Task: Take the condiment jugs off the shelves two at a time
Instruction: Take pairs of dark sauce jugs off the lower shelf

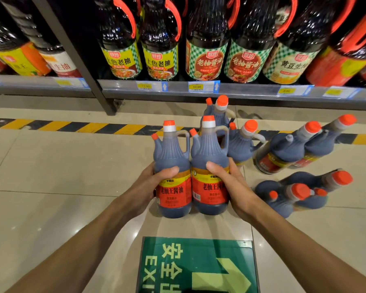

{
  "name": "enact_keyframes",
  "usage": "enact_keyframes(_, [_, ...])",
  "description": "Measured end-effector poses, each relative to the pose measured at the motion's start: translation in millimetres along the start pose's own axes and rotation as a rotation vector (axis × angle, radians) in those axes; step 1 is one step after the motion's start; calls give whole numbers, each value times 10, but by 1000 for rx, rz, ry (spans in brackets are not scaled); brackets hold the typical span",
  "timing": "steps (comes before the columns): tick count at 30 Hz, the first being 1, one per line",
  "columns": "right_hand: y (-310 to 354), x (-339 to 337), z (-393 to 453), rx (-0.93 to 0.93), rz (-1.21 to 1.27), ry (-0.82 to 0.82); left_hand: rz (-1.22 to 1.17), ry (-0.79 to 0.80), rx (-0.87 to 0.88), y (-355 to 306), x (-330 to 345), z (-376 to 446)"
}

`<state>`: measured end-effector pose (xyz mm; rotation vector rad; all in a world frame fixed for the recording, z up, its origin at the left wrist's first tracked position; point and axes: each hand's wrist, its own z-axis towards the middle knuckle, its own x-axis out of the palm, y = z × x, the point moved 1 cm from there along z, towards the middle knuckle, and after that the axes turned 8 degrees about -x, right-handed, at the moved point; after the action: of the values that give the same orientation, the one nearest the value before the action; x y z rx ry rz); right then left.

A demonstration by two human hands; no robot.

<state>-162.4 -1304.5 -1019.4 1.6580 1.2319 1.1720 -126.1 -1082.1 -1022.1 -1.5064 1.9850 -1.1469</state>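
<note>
- Gripping one jug apiece: left hand (154, 182) curling round the body of the left jug (172, 172), thumb lying across the front above the label; right hand (230, 182) wrapping the right jug (209, 172) the same way
- Pressing the two jugs side by side, touching, upright, carried as a pair over the floor (51, 176), likely so both travel in one move as the task asks
- Sitting just beyond and to the right: other jugs on the floor (287, 153), orange-capped, probably the growing pile of those already taken down
- Standing further out: shelf (178, 92) with dark bottles (161, 39) and price tags along its edge
- Hiding the fingers behind both jugs; cutting off bottle tops at the frame edge; blurring the floor jugs on the far right, labels unreadable
</note>
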Motion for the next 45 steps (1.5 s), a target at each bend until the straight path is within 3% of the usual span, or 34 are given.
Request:
enact_keyframes(9, [875, 232, -56, -130, -27, 35, 16, -20, 169, -856, 133, -392])
enact_keyframes(18, [2244, 419, -316, -281, 5, 42, -3, -81, 290, -2064, 441, -952])
enact_keyframes(26, [4509, 628, -1047, -357, -94, 35, 5, -49, 366, -3938, 1103, -2234])
enact_keyframes(37, [8531, 1040, -2747, -442, -138, -2, -61, 29, 454, -7149, 2494, -4874])
enact_keyframes(41, [9498, 1082, -3163, -516, -125, 10, -64, 28, 516, -7984, 2877, -5512])
enact_keyframes(45, [10026, 1044, -3430, -533, -106, 10, -55, 32, 510, -8440, 3235, -5898])
